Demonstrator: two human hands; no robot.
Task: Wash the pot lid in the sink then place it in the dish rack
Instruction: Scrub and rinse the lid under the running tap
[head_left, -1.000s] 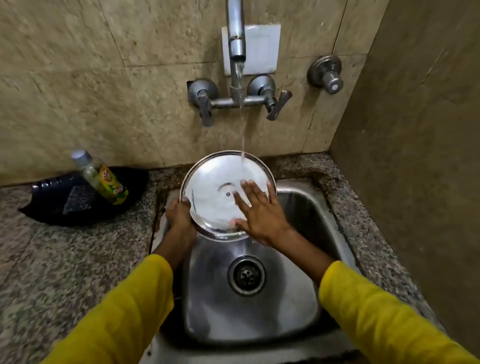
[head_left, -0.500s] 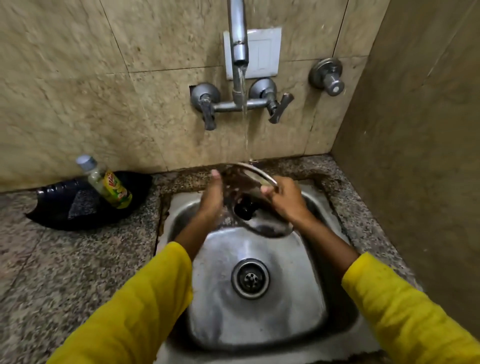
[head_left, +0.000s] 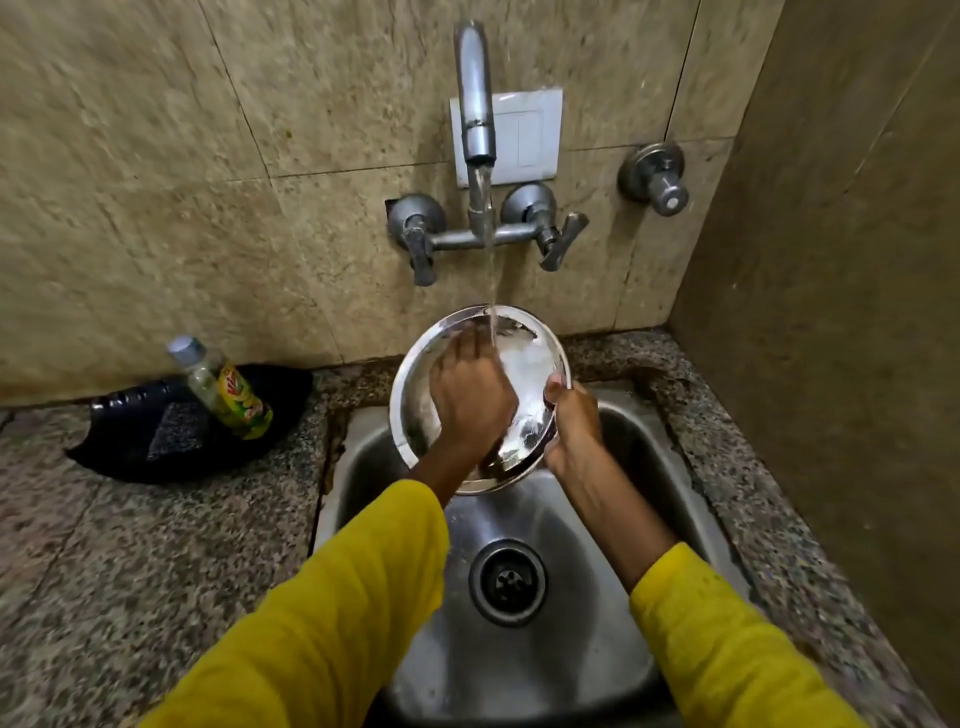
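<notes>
Pot lid (head_left: 530, 364) tilted over sink (head_left: 639, 467) at its 12 o'clock edge, under running tap (head_left: 475, 98). Right hand (head_left: 574, 431) clamped on rim at 3 o'clock. Left hand (head_left: 467, 395) pressed flat, fingers spread, against lid face.

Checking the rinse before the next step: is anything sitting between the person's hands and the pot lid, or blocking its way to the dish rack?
Nothing lies between them: the left hand is flat on the pot lid and the right hand grips its rim, under the tap stream. No dish rack is in view, so that path cannot be judged.
</notes>
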